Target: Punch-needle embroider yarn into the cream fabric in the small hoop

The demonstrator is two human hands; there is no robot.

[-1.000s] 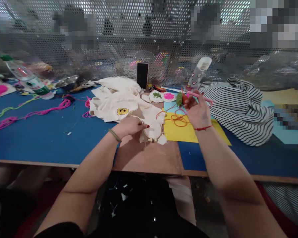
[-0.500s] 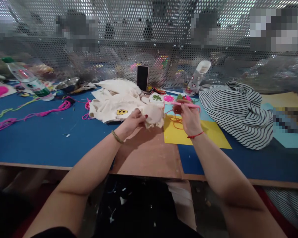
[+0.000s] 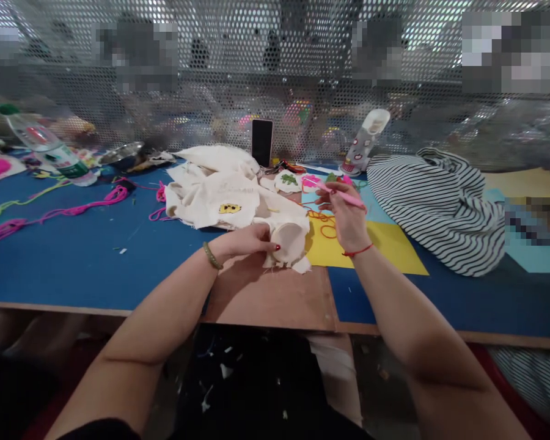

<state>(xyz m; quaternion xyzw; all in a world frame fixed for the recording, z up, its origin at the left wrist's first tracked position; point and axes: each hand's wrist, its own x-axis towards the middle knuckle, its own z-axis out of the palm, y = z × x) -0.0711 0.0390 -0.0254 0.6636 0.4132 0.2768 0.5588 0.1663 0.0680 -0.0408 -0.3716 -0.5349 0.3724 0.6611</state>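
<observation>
My left hand [image 3: 256, 238] is closed on the left edge of a small round embroidery hoop [image 3: 289, 241] with cream cloth stretched in it. Frayed cloth edges hang below the hoop. Between the fingers of my right hand [image 3: 346, 214] is a pink punch needle [image 3: 347, 196], its thin tip pointing up and left. Orange yarn [image 3: 323, 219] lies in loops on a yellow sheet [image 3: 380, 247] between the hands. Behind my left hand is a heap of cream cloth [image 3: 206, 195] bearing a small yellow embroidered patch [image 3: 230, 209].
A phone [image 3: 261, 143] stands at the back before a perforated metal screen. Green and pink embroidered pieces [image 3: 288, 181] lie near it. A striped hat [image 3: 435, 208] and a patterned tumbler [image 3: 364, 143] are at right. Pink yarn [image 3: 87, 205] and a water bottle [image 3: 48, 146] are at left.
My left hand has brought the hoop down and nearer to me, and its cloth now faces up more. The right hand has shifted slightly left, still holding the punch needle.
</observation>
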